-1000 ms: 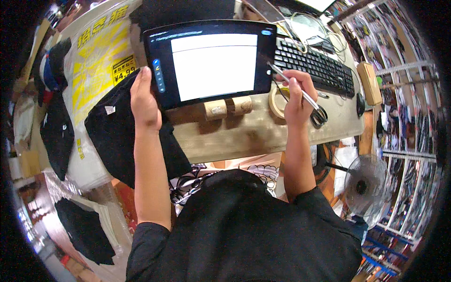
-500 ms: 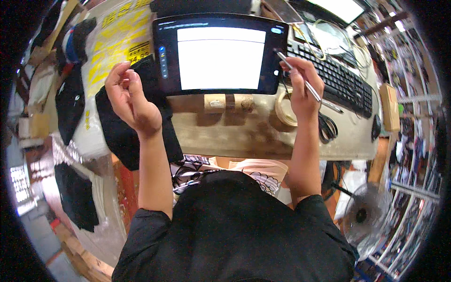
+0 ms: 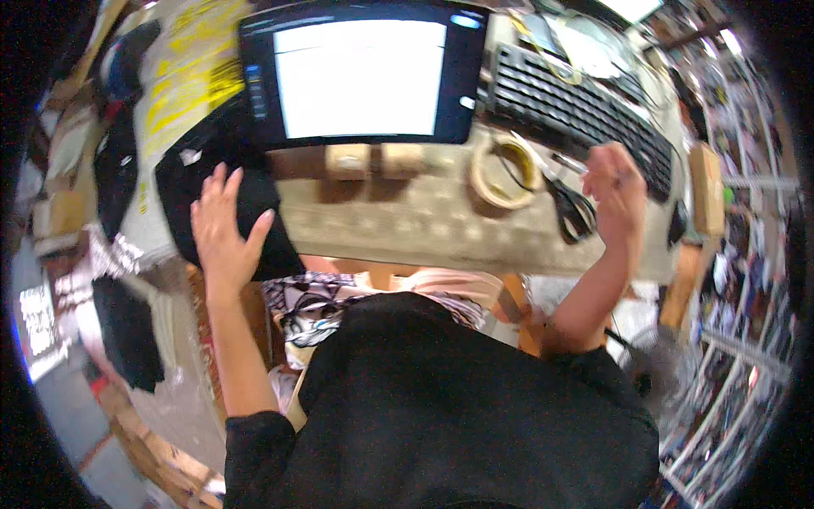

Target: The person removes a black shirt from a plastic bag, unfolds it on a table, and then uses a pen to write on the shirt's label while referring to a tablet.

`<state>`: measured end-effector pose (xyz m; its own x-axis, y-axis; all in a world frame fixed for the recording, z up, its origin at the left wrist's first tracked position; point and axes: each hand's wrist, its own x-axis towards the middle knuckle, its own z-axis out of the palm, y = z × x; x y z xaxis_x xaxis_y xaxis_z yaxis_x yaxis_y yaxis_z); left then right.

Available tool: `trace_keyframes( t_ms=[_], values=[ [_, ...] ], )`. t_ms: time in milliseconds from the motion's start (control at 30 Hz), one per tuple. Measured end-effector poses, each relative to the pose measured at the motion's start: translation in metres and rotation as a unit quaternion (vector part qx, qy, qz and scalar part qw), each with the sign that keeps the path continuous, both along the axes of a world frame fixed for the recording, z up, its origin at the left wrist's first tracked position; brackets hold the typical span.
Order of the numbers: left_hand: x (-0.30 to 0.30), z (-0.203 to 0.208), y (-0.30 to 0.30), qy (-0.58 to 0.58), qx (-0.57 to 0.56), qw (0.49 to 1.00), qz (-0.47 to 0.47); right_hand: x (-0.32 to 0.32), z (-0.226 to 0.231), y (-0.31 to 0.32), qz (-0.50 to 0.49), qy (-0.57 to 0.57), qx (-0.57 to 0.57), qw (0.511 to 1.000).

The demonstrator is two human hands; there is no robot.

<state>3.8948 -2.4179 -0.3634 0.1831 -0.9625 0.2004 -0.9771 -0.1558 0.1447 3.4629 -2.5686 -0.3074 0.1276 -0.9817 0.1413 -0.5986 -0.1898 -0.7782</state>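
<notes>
My left hand [image 3: 222,237] lies with fingers spread on a piece of black cloth [image 3: 271,216] at the table's left side. At the right, my right hand [image 3: 617,191] is curled beside the keyboard [image 3: 585,106], with its fingers bent in and slightly blurred. Whether the silver stylus is still in it cannot be made out. A short silver rod-like piece [image 3: 568,161] shows just left of those fingers. Black-handled scissors [image 3: 572,214] lie below it, near a roll of tape [image 3: 506,174]. The large tablet [image 3: 360,81], its screen lit mostly white, stands at the far middle.
Two short tan cylinders [image 3: 348,161] sit at the tablet's near edge. Yellow-printed plastic wrap [image 3: 182,93] covers things at the far left. A black mouse [image 3: 676,222] and a cardboard box [image 3: 705,191] are at the right. A fan [image 3: 657,360] stands right of me.
My left hand has opened and come down onto the black cloth. My right hand has moved right, away from the tablet, and curled; the stylus no longer shows clearly. The view has shifted.
</notes>
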Motion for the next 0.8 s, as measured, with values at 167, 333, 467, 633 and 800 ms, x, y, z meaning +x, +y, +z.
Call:
trace_keyframes(
  t_ms=[167, 333, 467, 633, 800],
  values=[
    [-0.023, -0.004, 0.02, 0.013, -0.03, 0.999, -0.003, -0.054, -0.022, -0.007, -0.001, 0.254, -0.129, 0.959],
    [-0.076, 0.019, 0.008, 0.153, -0.147, 0.973, -0.096, -0.057, -0.04, 0.046, -0.082, 0.252, -0.038, 0.964],
    [-0.164, 0.011, -0.036, 0.236, -0.02, 0.941, -0.24, -0.049, -0.054, 0.071, -0.072, 0.25, -0.011, 0.965],
    [-0.213, -0.011, -0.075, 0.173, 0.019, 0.965, -0.198, -0.049, -0.032, 0.104, -0.04, 0.336, 0.064, 0.939],
    [-0.237, -0.028, -0.085, 0.18, -0.03, 0.963, -0.199, -0.084, -0.044, 0.108, -0.038, 0.223, 0.055, 0.972]
  ],
)
